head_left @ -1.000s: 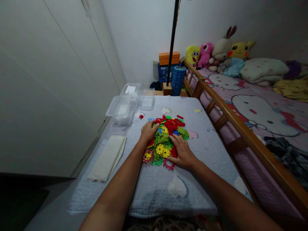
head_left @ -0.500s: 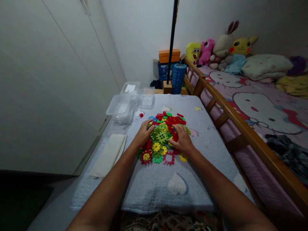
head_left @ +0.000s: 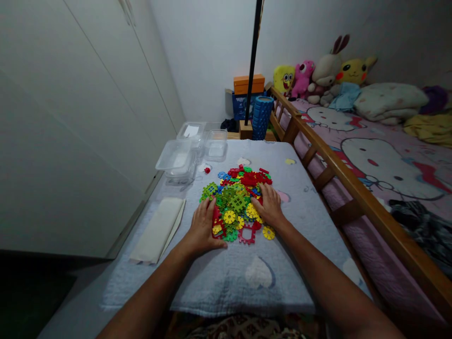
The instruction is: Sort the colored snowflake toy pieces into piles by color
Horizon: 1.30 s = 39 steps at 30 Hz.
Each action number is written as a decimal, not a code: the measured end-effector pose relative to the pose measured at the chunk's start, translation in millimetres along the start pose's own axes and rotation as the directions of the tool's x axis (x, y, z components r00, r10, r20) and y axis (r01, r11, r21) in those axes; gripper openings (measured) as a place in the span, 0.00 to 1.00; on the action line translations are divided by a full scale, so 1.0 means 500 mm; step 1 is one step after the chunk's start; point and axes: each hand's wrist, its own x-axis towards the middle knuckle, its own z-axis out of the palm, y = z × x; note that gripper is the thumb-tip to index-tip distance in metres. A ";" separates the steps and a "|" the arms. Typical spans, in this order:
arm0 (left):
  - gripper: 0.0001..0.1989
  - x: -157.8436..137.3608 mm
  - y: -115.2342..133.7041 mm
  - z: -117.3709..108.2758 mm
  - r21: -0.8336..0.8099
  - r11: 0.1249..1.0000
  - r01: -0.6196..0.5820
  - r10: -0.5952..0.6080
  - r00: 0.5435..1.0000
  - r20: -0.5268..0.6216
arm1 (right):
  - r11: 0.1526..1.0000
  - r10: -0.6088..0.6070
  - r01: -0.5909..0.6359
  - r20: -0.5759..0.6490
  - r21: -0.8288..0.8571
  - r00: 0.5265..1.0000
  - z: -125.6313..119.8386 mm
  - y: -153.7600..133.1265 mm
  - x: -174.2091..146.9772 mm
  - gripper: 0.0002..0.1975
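**Toothed plastic-looking pieces heaped between two open hands**

Smooth brown wooden bed rail along the right. Beside it, surface draped in crinkled blue-grey cloth, heart prints. Mid-cloth: loose heap of flat pieces, red, green, yellow, blue; slotted discs, lattice squares, overlapping. Far left: clear boxes, thin-walled, round-cornered. Nearer, left side: folded pale sheet, matte. Left hand: fingers extended, thumb splayed wide, against heap's left edge, nothing visibly gripped. Right hand: fingers loosely curved, thumb apart, at heap's right edge; under the palm, can't tell. Red toothed square frame at near edge. Yellow slotted disc just right, flat. Small red piece apart, near boxes.
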 end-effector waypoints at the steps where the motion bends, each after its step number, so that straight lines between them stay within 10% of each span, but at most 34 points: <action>1: 0.76 0.014 0.004 0.004 -0.010 1.000 -0.020 0.020 1.000 -0.001 | 1.000 -0.002 0.002 0.011 0.005 1.000 0.002 -0.008 0.005 0.31; 17: 0.67 0.140 0.031 0.024 -0.176 0.973 -0.152 0.126 0.980 -0.151 | 0.898 -0.197 0.170 0.027 0.406 0.980 -0.021 -0.033 0.049 0.32; 23: 0.29 0.197 0.013 0.002 -0.262 0.964 -0.038 -0.063 0.928 -0.366 | 0.897 -0.077 0.096 -0.060 0.432 0.995 -0.030 -0.014 0.059 0.27; 27: 0.22 0.245 -0.025 -0.020 -0.259 0.963 0.071 -0.195 0.846 -0.495 | 0.912 -0.076 0.115 -0.114 0.395 0.991 -0.042 -0.010 0.052 0.17; 34: 0.20 0.281 -0.073 -0.011 -0.251 0.870 0.425 -0.493 0.775 -0.395 | 0.954 -0.150 0.155 -0.039 0.255 0.988 -0.037 -0.017 0.035 0.23; 39: 0.20 0.276 -0.062 -0.003 -0.193 0.929 0.316 -0.362 0.887 -0.287 | 0.930 -0.259 0.243 0.023 0.276 0.966 -0.038 -0.024 0.036 0.20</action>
